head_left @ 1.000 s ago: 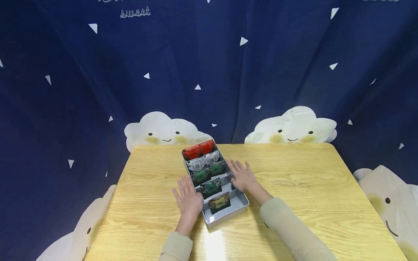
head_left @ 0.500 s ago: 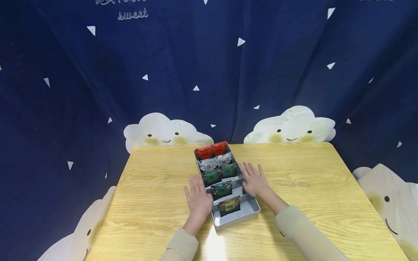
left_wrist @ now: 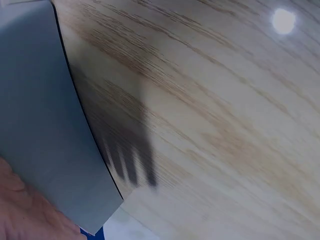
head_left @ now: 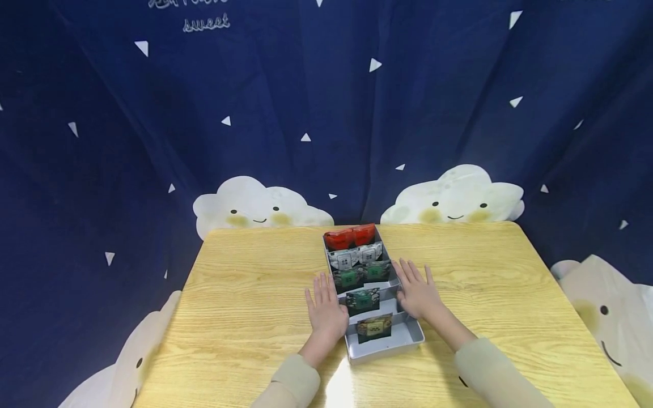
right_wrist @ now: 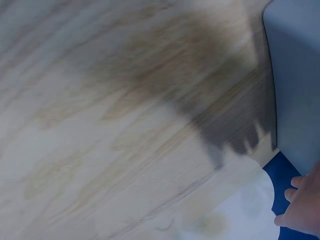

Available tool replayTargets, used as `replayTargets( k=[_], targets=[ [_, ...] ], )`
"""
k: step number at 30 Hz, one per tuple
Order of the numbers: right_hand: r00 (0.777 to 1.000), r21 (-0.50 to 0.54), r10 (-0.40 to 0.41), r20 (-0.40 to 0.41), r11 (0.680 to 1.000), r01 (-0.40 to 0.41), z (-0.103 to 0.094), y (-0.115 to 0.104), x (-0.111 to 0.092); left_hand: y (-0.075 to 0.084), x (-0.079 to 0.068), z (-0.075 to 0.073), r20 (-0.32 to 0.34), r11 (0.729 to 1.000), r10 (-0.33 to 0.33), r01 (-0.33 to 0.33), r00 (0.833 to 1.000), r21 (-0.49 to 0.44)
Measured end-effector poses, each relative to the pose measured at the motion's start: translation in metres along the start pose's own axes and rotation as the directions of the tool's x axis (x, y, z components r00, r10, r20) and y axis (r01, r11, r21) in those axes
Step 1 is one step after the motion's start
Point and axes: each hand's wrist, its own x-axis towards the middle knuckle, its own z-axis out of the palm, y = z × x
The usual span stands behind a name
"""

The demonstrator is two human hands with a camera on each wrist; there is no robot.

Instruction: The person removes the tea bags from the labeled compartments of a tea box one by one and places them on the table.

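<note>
A pale grey box (head_left: pixel 386 352) with dividers stands on the table, long side running away from me. Two red packets (head_left: pixel 352 238) fill its far row, then two white packets (head_left: pixel 357 257) and two dark packets with green labels (head_left: pixel 363 275). Closer in are one teal-labelled packet (head_left: pixel 363 301) and one yellow-labelled packet (head_left: pixel 374 328). My left hand (head_left: pixel 326 314) lies along the left wall, fingers straight. Against the right wall rests my right hand (head_left: pixel 419 294), fingers extended and thumb at the rim. Both wrist views show the box's outer wall (left_wrist: pixel 45 110) beside a hand.
The wooden table (head_left: pixel 245 306) reaches out on both sides of the box. Behind it hangs a dark blue curtain (head_left: pixel 285 73) with white triangles and smiling clouds (head_left: pixel 454 198), close to the table's far edge.
The box with its packets has slid to the right between both hands, turning slightly so it lies straighter. The hands have moved along with it, keeping the same pose.
</note>
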Motion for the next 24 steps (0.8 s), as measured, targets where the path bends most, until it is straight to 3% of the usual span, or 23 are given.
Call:
replayTargets(
  k=[8, 24],
  targets=[
    [0.999, 0.032, 0.044, -0.012, 0.999, -0.043, 0.0, 0.013, -0.019, 0.015, -0.001, 0.004, -0.001, 0.998, 0.065, -0.065, 0.998, -0.002],
    [0.994, 0.074, 0.106, -0.04, 0.992, -0.102, -0.002, 0.03, -0.055, 0.041, -0.008, 0.013, 0.007, 0.99, 0.123, -0.123, 0.992, 0.072]
  ],
)
